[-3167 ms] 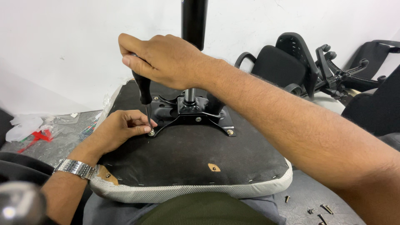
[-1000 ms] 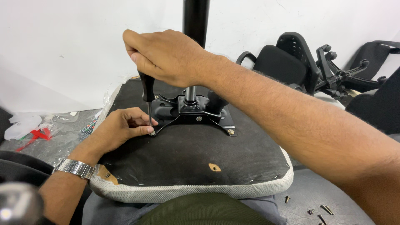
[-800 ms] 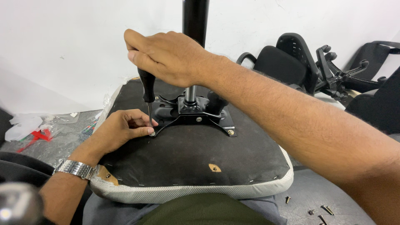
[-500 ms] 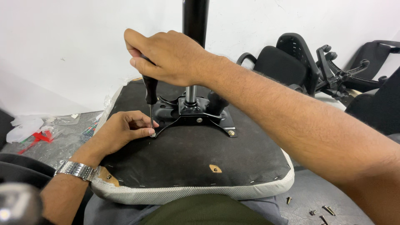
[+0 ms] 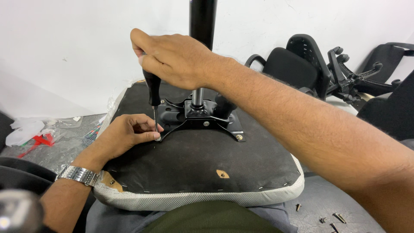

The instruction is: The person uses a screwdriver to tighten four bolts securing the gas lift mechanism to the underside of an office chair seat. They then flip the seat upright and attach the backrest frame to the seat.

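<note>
An upturned chair seat (image 5: pixel 202 164) with a black underside and grey mesh rim lies on my lap. A black metal mounting plate (image 5: pixel 196 116) with a gas cylinder post (image 5: pixel 202 21) is fixed at its middle. My right hand (image 5: pixel 174 58) grips the black handle of a screwdriver (image 5: pixel 153 92) held upright, its tip on a screw (image 5: pixel 158 138) at the plate's near left corner. My left hand (image 5: pixel 125 133), with a steel watch on the wrist, rests on the seat and pinches the shaft and screw at the tip.
Several loose screws (image 5: pixel 321 218) lie on the grey floor at the lower right. Black chair parts (image 5: pixel 310 64) lean against the white wall at the right. Clear plastic bags and a red item (image 5: pixel 34 138) lie on the floor at the left.
My right hand has shifted a little on the screwdriver handle, turning it; the tip stays on the same screw. My left hand has not moved.
</note>
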